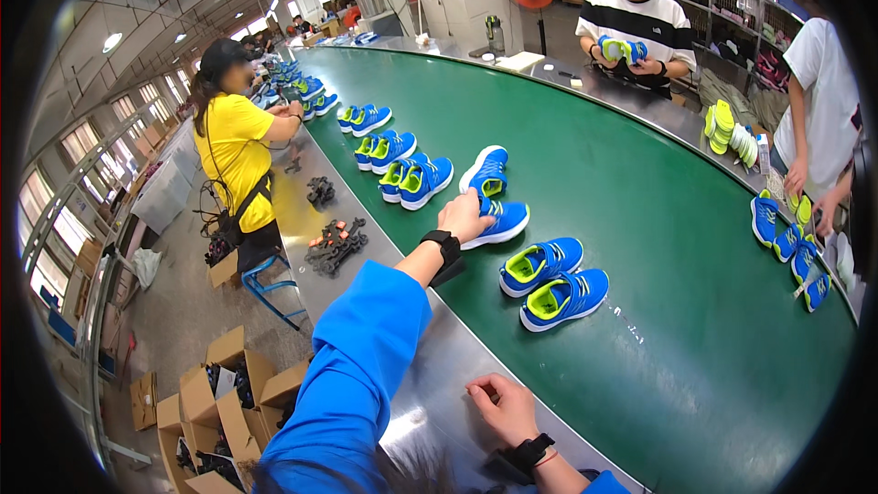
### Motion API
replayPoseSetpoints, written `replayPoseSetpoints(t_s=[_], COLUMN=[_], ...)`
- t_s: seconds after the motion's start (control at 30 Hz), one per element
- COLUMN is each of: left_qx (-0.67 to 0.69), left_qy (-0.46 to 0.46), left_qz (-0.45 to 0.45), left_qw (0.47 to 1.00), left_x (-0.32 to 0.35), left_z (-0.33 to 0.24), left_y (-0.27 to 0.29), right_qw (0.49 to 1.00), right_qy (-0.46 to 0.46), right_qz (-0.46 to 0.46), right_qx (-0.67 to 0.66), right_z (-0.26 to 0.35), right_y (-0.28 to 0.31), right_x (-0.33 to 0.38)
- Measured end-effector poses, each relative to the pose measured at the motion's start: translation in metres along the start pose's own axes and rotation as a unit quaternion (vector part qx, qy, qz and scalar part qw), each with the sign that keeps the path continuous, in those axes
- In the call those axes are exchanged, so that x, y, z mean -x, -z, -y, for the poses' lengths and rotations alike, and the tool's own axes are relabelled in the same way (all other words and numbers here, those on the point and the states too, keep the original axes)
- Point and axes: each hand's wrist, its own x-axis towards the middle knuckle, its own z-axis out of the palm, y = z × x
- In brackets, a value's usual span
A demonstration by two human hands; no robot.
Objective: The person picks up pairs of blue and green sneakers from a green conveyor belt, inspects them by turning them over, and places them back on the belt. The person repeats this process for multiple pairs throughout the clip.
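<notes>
Currently, the left hand [462, 218] is closed on the heel end of a blue shoe [506, 221], which sits on the green belt [695, 384] toward its near edge, toe pointing away to the right. Just beyond it lies a second shoe [488, 167], tipped so that its white sole shows. The right hand [506, 412] is over the metal ledge [437, 348] bordering that near edge, fingers loosely curled — whether it holds anything, I cannot tell.

To the right of the held shoe stands a pair of shoes [572, 297]; a row of shoes [426, 181] runs up the near edge to the left. Dark tangled pieces [335, 249] lie on the ledge — beside them, farther up, is a worker in yellow [236, 114]. Past the far edge, a worker in a striped top [631, 20] holds blue-and-lime shoes [624, 49].
</notes>
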Motion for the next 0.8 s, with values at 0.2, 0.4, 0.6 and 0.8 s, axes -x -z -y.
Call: replayPoseSetpoints(t_s=[0.2,0.4,0.6,0.8], left_qx=[0.007,-0.186,-0.053,0.02], left_qy=[-0.047,-0.012,0.049,0.039], left_qz=[-0.078,-0.059,-0.029,-0.057], left_qw=[0.996,0.981,0.997,0.997], left_x=[0.012,-0.068,-0.093,-0.077], left_z=[-0.058,-0.021,0.035,0.101], left_y=[-0.008,-0.001,-0.015,-0.003], right_qw=[1.0,1.0,1.0,0.999], right_qy=[0.001,0.003,0.003,0.018], right_qz=[-0.009,0.009,0.009,0.006], right_qx=[-0.001,0.019,0.023,0.028], right_z=[0.0,0.008,0.01,0.006], right_y=[0.006,0.009,0.014,0.011], right_x=[-0.001,0.002,0.003,0.002])
